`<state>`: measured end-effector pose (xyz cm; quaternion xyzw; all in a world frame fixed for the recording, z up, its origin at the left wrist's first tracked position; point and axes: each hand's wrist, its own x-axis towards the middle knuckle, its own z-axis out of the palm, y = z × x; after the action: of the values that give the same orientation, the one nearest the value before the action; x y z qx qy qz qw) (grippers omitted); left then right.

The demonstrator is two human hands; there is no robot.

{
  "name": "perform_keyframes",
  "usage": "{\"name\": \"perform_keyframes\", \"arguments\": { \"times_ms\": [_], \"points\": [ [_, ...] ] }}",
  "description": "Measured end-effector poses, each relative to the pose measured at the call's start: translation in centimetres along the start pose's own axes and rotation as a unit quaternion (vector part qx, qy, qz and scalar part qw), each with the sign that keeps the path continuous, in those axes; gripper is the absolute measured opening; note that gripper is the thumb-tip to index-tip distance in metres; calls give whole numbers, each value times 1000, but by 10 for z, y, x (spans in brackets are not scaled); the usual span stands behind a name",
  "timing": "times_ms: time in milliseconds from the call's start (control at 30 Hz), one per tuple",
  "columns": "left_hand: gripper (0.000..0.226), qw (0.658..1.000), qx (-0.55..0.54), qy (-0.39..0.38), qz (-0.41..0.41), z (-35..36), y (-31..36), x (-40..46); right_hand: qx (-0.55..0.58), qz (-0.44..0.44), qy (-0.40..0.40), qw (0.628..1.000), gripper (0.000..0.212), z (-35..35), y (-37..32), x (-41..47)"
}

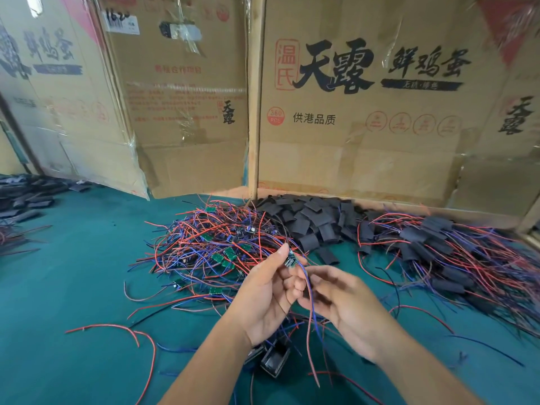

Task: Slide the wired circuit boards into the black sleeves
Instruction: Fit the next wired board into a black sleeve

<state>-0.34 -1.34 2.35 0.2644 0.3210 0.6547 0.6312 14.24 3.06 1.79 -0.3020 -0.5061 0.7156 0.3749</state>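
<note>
Above the teal felt-covered table (pixel 73 273), just in front of the tangled heap of red and blue wired green circuit boards (pixel 216 247), the left hand (pixel 268 293) pinches one small green circuit board (pixel 291 260) between thumb and fingertips, holding it up at the top of the hand. Its blue and red wires (pixel 309 311) trail downward past the palm toward the person. The right hand (pixel 347 302) sits just beside the left, fingers curled toward the blue wire; motion blur hides whether it truly grips the wire or holds a sleeve, so I cannot tell. The board's long axis appears to run up and away from the person, though it is small and partly covered. The loose pile of flat black sleeves (pixel 309 220) lies beyond and to the right of both hands, nearer the right one, which seems the natural hand to fetch a sleeve. Further right lies a heap of already sleeved boards with wires (pixel 438 249). Brown printed cardboard boxes (pixel 350 127) wall the back.
</note>
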Motion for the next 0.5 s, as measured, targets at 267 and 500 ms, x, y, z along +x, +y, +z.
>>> {"name": "perform_keyframes", "arguments": {
  "times_ms": [267, 500],
  "points": [
    [32, 998, 0, -36, -50, 4, -6, -3, -28, 31, -53, 998, 18, -12, 9, -13],
    [32, 993, -17, -78, -85, 8, -8, -10, 5, 58, -114, 992, 28, -22, 9, -13]
  ]
}}
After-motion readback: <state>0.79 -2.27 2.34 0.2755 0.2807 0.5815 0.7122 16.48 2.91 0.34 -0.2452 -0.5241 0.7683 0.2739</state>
